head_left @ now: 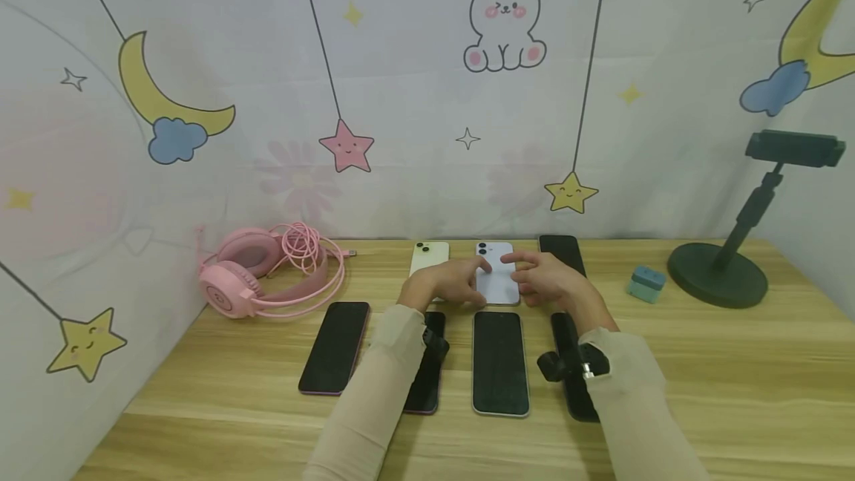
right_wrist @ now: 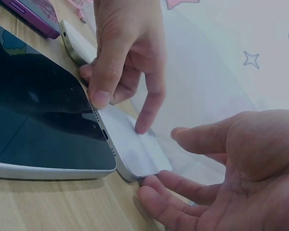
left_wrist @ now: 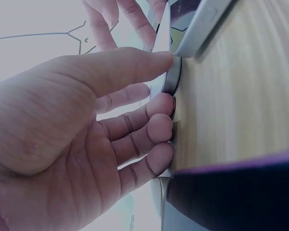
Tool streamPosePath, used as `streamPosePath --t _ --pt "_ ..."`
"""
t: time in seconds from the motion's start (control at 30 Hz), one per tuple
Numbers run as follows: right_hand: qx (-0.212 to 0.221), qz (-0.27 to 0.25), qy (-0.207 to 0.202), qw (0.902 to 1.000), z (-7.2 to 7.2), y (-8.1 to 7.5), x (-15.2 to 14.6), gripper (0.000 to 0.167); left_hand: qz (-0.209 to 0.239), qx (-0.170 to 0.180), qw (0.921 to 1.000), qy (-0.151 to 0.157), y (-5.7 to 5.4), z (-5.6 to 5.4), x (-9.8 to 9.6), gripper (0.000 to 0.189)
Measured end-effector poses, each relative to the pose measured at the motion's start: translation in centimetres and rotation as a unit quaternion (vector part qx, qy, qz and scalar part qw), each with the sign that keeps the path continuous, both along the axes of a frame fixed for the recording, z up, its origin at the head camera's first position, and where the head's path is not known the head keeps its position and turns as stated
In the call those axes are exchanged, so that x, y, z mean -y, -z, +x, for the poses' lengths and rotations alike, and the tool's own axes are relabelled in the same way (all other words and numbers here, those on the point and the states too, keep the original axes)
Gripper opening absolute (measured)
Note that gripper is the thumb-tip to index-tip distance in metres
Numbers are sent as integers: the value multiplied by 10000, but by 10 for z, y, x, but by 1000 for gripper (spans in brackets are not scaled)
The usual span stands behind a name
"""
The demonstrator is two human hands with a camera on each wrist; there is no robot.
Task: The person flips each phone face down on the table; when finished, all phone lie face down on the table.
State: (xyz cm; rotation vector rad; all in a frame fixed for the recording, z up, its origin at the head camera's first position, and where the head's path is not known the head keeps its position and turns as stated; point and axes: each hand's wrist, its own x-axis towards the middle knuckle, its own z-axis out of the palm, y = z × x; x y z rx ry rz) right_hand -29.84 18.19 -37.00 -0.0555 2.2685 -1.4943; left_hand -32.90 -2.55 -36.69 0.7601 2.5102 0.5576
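A pale lavender phone (head_left: 497,289) lies back side up in the rear row, between both hands. My left hand (head_left: 456,280) is at its left side; in the right wrist view the thumb (right_wrist: 102,98) is at the phone's near edge and the index fingertip rests on its back. My right hand (head_left: 553,277) is at the right side, fingers spread, with fingertips (right_wrist: 150,183) right at the phone's edge and the thumb raised apart. Left of it a cream phone (head_left: 428,255) is partly hidden by my left hand. A black phone (head_left: 562,249) lies behind my right hand.
Nearer, a row of dark-screened phones holds one at left (head_left: 336,347), one under my left forearm (head_left: 426,386), one in the middle (head_left: 500,364) and one by my right wrist (head_left: 576,396). Pink headphones (head_left: 230,289), a small teal box (head_left: 646,284) and a black stand (head_left: 718,275) flank them.
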Motion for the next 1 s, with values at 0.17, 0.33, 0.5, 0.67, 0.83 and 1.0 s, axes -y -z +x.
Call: streamPosePath --t 0.17,0.33,0.5,0.67,0.83,1.0 --pt "-30 4 -6 10000 0 -1 -2 46 -6 -30 10000 16 0 -1 -2 60" --pt "4 40 5 10000 -1 -1 -3 46 -15 -50 10000 58 2 -3 -3 59" --pt "25 68 41 10000 0 -1 -4 45 -14 -56 10000 75 3 -3 -4 59" --pt "-56 108 -6 9999 2 -2 -4 44 -150 -122 9998 88 0 -1 -4 57" --pt "-125 137 -101 9998 0 0 -8 44 -186 -204 9996 116 -2 0 -6 54" --pt "-128 11 -107 9999 0 0 -15 45 -223 -289 9992 131 -2 0 -8 52"
